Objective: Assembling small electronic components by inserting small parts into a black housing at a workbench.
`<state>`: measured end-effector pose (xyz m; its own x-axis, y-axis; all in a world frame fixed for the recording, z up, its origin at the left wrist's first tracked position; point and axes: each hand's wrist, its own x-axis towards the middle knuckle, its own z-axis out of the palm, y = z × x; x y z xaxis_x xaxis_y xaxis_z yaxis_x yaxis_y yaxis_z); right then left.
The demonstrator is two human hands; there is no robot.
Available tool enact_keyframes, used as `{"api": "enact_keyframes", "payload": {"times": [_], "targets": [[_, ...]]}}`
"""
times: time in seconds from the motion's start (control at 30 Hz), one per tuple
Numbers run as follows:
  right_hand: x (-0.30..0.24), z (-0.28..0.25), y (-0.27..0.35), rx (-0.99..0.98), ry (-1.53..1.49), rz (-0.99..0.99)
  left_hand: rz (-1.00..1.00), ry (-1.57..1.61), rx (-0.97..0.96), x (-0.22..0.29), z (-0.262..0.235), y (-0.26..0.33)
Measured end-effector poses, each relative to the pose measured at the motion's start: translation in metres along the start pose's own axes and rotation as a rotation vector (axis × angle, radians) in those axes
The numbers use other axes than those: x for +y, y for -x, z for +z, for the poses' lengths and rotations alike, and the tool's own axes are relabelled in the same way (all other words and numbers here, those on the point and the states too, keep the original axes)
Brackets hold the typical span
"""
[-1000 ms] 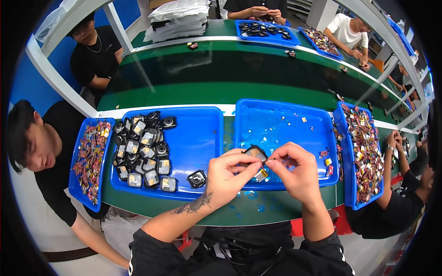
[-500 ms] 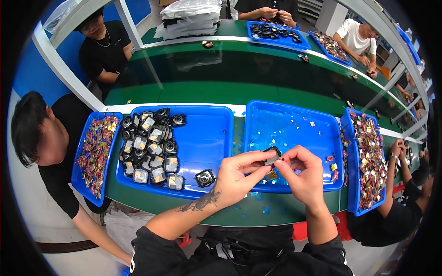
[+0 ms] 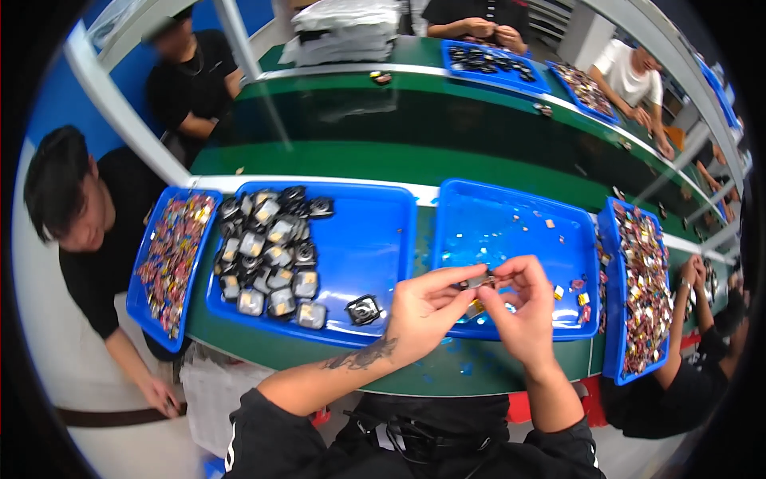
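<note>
Over the near edge of the right blue tray (image 3: 517, 191), my left hand (image 3: 427, 313) grips a small black smartwatch case (image 3: 477, 279) between thumb and fingers. My right hand (image 3: 523, 315) pinches at its right side, fingertips close together; exactly what they grip there is partly hidden. Just below the case shows a small yellow-and-silver piece (image 3: 475, 308); I cannot tell whether it hangs from the case or lies in the tray. In the left blue tray (image 3: 359, 215), black watch cases (image 3: 279, 255) are heaped at the left, and a single case (image 3: 364, 310) lies apart near my left wrist.
Narrow blue trays of small coloured parts stand at the far left (image 3: 171, 263) and far right (image 3: 645, 287). Blue film scraps and a few small parts lie in the right tray. A dark green belt (image 3: 343, 120) runs beyond. Co-workers sit around; one leans close on the left.
The view has shifted slightly, moving the trays rightward in the picture. Both hands still hold the case, which has tilted flatter. The person at left has raised their head and hand.
</note>
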<state>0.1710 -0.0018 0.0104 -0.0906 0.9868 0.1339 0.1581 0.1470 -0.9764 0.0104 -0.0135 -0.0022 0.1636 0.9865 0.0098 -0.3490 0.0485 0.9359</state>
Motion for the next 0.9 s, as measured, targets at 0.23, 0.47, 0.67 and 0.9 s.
{"api": "enact_keyframes", "payload": {"times": [0.23,0.47,0.67,0.9], "targets": [[0.008,-0.02,-0.156,-0.161,0.142,0.057,0.339,-1.143,0.06,0.058,-0.054,-0.003],[0.108,-0.029,-0.262,-0.054,0.508,0.268,-0.038,-1.692,-0.133,0.051,-0.086,0.048],[0.077,-0.058,-0.22,0.246,0.734,-0.061,0.014,-1.441,-0.166,0.055,-0.07,0.025],[-0.015,-0.001,-0.045,-0.484,-0.218,0.141,0.683,-1.171,0.007,0.045,-0.026,-0.018]]}}
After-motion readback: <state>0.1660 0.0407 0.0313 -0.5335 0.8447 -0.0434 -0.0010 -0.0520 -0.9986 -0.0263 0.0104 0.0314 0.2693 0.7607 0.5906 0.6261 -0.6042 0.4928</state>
